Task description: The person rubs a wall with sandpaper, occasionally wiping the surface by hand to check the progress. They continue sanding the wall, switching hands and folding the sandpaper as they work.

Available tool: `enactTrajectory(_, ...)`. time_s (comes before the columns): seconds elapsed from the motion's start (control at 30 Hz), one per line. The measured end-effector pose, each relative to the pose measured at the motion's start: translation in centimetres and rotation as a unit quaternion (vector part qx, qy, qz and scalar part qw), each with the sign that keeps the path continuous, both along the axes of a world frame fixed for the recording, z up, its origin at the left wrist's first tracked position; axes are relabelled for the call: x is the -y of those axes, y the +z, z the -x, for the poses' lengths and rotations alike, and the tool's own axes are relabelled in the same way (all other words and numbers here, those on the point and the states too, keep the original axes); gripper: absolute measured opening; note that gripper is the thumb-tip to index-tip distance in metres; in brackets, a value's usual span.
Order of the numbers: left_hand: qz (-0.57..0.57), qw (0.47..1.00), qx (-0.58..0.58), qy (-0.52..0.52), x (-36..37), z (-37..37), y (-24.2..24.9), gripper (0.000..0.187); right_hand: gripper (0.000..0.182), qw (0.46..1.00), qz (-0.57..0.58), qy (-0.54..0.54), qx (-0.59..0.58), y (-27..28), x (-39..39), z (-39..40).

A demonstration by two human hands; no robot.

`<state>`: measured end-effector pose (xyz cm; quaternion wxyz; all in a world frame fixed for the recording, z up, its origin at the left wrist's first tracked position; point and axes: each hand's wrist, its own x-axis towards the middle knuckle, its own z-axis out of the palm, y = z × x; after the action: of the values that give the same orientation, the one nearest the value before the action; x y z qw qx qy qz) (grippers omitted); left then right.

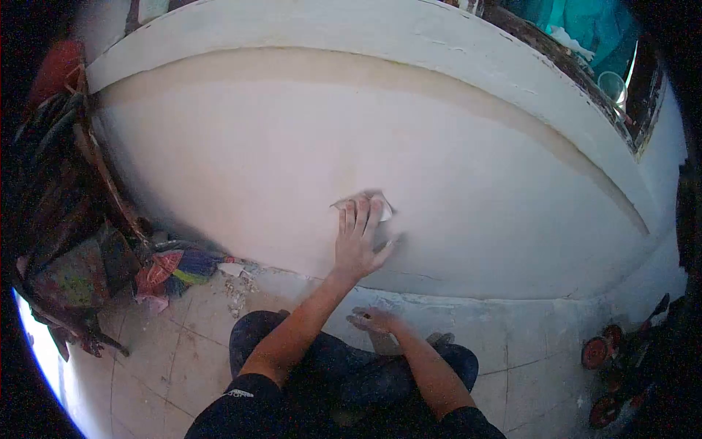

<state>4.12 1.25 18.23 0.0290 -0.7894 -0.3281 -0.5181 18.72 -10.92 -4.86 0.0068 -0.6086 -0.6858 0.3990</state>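
Note:
My left hand (357, 238) presses a small whitish sheet (384, 208) flat against the pale wall (256, 139), its fingers pointing up and the thumb out to the right. The sheet's edges stick out on both sides of the fingertips. Lower down, my right hand (371, 320) hangs over my lap near the foot of the wall, fingers loosely spread and pointing left, with nothing visible in it.
A ledge (329, 28) runs above the wall, with a clear cup (611, 85) at upper right. Cloths and bags (164, 274) lie at left beside debris (241, 287) on the tiled floor (197, 351). Dark equipment with red wheels (595, 353) stands at lower right.

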Motion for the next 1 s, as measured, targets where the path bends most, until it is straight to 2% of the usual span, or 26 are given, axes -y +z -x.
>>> enactTrajectory(0.07, 0.024, 1.0, 0.0, -0.009, 0.0, -0.2, 1.7, 0.09, 0.072, 1.0, -0.005, 0.018, -0.011, -0.4, 0.0, -0.8)
enactTrajectory(0.13, -0.028, 0.999, -0.013, 0.035, -0.9, 0.9, 7.5, 0.094, 0.072, 1.0, 0.01, -0.016, 0.011, 1.4, 1.1, -0.4)
enactTrajectory(0.23, -0.089, 0.991, 0.041, 0.086, -2.4, 1.5, 11.2, 0.093, 0.072, 1.0, -0.004, 0.008, 0.004, 3.5, 1.0, -0.2)
enactTrajectory(0.3, -0.076, 0.994, 0.049, 0.06, -2.0, 0.6, 8.5, 0.09, 0.073, 0.999, -0.021, -0.009, 0.024, 3.3, 1.2, 0.1)
enactTrajectory(0.37, -0.068, 0.996, 0.055, 0.035, -1.3, -0.6, 3.6, 0.087, 0.074, 0.998, -0.038, -0.034, 0.046, 3.3, 0.6, 0.2)
enactTrajectory(0.43, 0.009, 1.0, -0.02, 0.017, 0.0, -1.4, -1.7, 0.086, 0.078, 0.999, 0.014, -0.016, 0.037, 3.8, 0.4, 0.8)
enactTrajectory(0.5, 0.005, 1.0, -0.023, 0.014, 0.2, -0.9, -0.8, 0.086, 0.079, 1.0, 0.013, -0.017, 0.006, -0.4, 0.3, 0.0)
enactTrajectory(0.57, 0.0, 1.0, -0.026, 0.004, 0.1, -0.7, 1.9, 0.085, 0.08, 0.999, 0.01, -0.025, -0.026, -1.8, 0.6, -0.9)
enactTrajectory(0.63, -0.008, 0.999, -0.022, 0.028, -0.7, 0.7, 6.4, 0.087, 0.081, 0.999, 0.018, -0.043, -0.004, -1.0, 0.8, -0.4)
enactTrajectory(0.7, -0.018, 0.998, 0.021, 0.053, -1.0, 1.8, 8.5, 0.087, 0.083, 0.999, 0.009, -0.039, 0.028, 2.1, 0.8, 0.6)
enactTrajectory(0.77, -0.013, 0.999, 0.021, 0.045, -2.1, 1.7, 6.3, 0.087, 0.085, 0.998, 0.035, -0.05, 0.013, 6.1, 1.0, 1.5)
enactTrajectory(0.87, -0.018, 0.999, 0.013, 0.035, -1.2, 1.1, 1.0, 0.088, 0.085, 0.998, 0.04, -0.043, 0.003, 3.8, 0.9, 1.4)
enactTrajectory(1.0, -0.005, 1.0, 0.006, 0.011, -0.1, 0.3, 0.5, 0.088, 0.085, 1.0, 0.018, -0.011, 0.005, 2.8, 1.2, 1.3)
